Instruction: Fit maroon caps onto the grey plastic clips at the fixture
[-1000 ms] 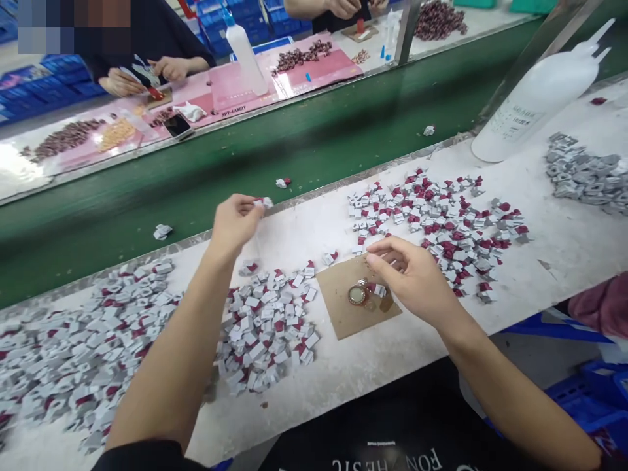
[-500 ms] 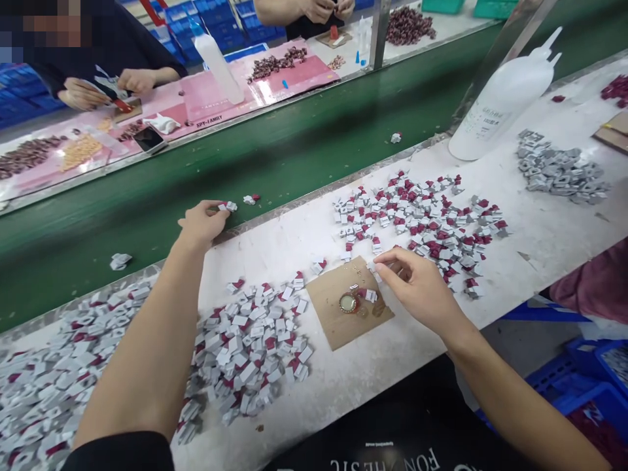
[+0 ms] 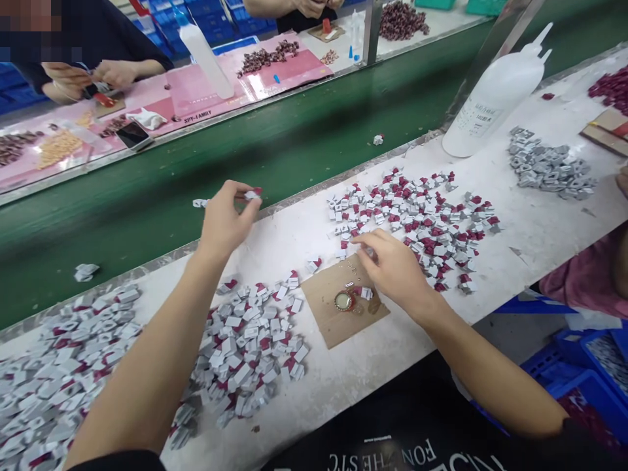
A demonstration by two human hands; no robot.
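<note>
The left hand point(image 3: 226, 219) pinches a small, angular grey-and-maroon plastic piece point(image 3: 254, 193) at the near edge of a long green belt point(image 3: 304, 157); the right hand point(image 3: 395, 265), loosely curled, hovers by a square brown cardboard sheet point(image 3: 330, 327), beside scattered grey-and-maroon pieces point(image 3: 429, 245), and whether it grips anything cannot be told

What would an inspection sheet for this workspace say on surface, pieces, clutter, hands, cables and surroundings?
Surface: scuffed white worktop, beside a green belt.
Pieces: small grey-and-maroon pieces in loose piles either side of a cardboard square.
Clutter: stains and a small round dish on the cardboard; white squeeze bottle standing beyond the right pile.
Hands: left hand pinches one piece near the belt; right hand is by the cardboard, its hold unclear.
Cables: nothing seen.
Surroundings: co-worker's hand across the belt; blue bins behind.
</note>
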